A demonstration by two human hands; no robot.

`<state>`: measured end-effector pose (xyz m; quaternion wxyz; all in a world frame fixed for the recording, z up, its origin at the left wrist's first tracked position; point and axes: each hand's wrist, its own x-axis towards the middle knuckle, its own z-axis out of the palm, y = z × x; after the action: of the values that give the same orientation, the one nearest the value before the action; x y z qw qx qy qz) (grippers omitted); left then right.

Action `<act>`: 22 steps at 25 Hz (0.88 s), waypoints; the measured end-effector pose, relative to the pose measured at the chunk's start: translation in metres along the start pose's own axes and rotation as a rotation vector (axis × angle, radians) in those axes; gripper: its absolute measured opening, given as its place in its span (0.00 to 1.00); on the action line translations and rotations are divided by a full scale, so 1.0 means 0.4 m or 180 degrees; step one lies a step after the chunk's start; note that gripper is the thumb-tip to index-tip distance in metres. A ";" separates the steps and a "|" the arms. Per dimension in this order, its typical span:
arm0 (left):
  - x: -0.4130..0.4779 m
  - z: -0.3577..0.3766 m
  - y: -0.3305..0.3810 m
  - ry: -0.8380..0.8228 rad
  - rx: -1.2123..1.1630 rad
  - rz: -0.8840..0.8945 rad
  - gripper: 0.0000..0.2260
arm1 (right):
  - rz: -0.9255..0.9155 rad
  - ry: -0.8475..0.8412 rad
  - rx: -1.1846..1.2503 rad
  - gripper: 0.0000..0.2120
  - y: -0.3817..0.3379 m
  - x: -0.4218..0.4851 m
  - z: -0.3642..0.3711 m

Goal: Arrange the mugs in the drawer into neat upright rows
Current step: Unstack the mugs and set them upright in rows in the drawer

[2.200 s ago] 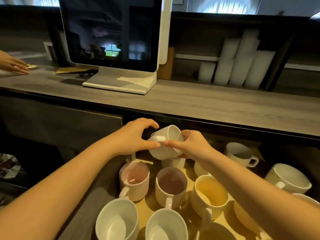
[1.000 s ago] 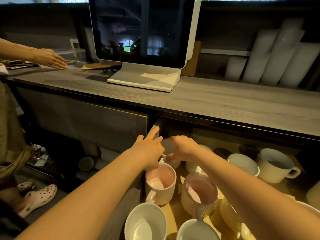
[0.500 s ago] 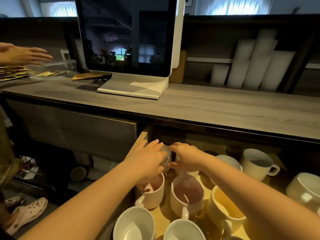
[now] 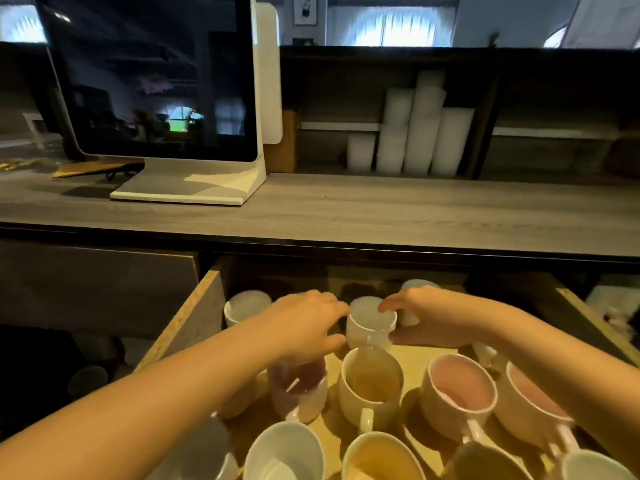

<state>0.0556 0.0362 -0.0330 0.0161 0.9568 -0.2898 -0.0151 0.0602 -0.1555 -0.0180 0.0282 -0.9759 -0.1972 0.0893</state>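
So, step: seating one white mug (image 4: 370, 323) upright, back of drawer (image 4: 194, 317).
Hands: left hand (image 4: 308, 327) and right hand (image 4: 426, 320) cup the mug between them.
Next: probably let go, grab another.

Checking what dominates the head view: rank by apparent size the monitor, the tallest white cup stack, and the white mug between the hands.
1. monitor
2. tallest white cup stack
3. white mug, between left hand and right hand

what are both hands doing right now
Left hand: closed on the white mug, gripping its left side.
Right hand: closed on the same mug's right side.
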 end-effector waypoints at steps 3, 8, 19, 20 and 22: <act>0.048 -0.009 0.045 0.0111 -0.0089 0.0149 0.22 | 0.0154 -0.0016 0.0085 0.19 0.076 -0.053 -0.012; 0.127 0.005 0.124 0.0063 -0.0127 0.0330 0.20 | 0.0508 -0.0086 0.0346 0.20 0.184 -0.114 -0.022; 0.330 0.115 0.209 -0.0019 -0.0292 -0.0412 0.27 | 0.1208 0.0121 0.0085 0.26 0.305 -0.107 0.094; 0.353 0.126 0.215 -0.0003 -0.0431 -0.0590 0.25 | 0.1205 0.0132 0.0027 0.26 0.311 -0.105 0.105; 0.395 0.144 0.232 -0.0021 -0.0695 -0.0865 0.21 | 0.1199 0.0163 0.0049 0.27 0.324 -0.103 0.120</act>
<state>0.1334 -0.1298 -0.0899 0.1168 0.9797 -0.1545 -0.0517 0.0634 -0.2900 -0.0701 0.0235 -0.9972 -0.0096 0.0697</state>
